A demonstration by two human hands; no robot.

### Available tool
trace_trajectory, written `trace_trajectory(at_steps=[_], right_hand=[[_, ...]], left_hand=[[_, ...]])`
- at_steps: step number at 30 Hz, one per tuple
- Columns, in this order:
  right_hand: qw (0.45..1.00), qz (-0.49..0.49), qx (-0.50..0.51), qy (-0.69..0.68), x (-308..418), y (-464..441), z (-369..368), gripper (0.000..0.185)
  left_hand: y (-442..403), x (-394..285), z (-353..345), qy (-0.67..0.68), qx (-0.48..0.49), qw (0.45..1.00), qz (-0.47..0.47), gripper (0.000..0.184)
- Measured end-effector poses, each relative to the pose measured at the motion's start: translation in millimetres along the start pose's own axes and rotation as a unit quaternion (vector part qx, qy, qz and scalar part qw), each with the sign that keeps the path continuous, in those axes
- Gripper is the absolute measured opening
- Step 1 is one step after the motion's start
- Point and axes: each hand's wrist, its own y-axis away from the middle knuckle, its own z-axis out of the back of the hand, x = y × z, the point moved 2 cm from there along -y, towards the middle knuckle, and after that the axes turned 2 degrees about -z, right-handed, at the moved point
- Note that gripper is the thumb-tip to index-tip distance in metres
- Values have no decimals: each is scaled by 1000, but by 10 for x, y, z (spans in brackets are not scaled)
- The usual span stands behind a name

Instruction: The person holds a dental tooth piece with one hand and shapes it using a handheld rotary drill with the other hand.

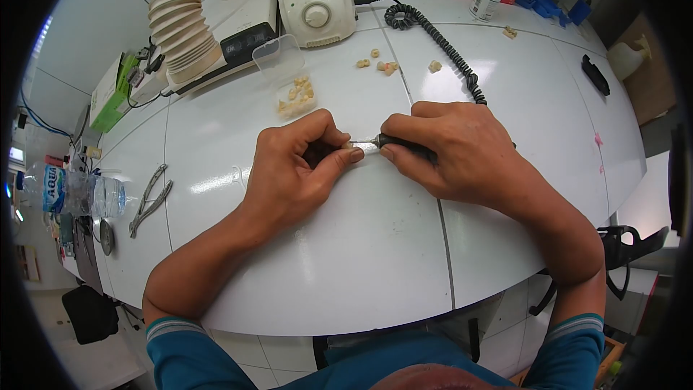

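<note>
Gripping a handpiece point(406, 146), the right hand point(462, 146) curls closed; the left hand point(297, 162) pinches a small piece point(349, 146) above the table point(346, 267), a chair point(90, 314) beside it.

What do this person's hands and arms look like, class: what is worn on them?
The left hand and right hand are both ungloved, with no watch or bracelet showing. The forearms are bare. The left sleeve and right sleeve are short and teal-blue, each with a grey band near its hem.
</note>
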Motion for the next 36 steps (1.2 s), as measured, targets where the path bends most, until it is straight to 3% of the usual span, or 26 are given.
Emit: trace_trajectory(at_steps=[12,36], right_hand=[[999,10,-34,-29,-20,3,-18,21],[999,19,-22,-32,-23,4,7,22]], left_hand=[[1,65,33,53,46,995,64,11],[-3,65,19,46,48,996,55,7]])
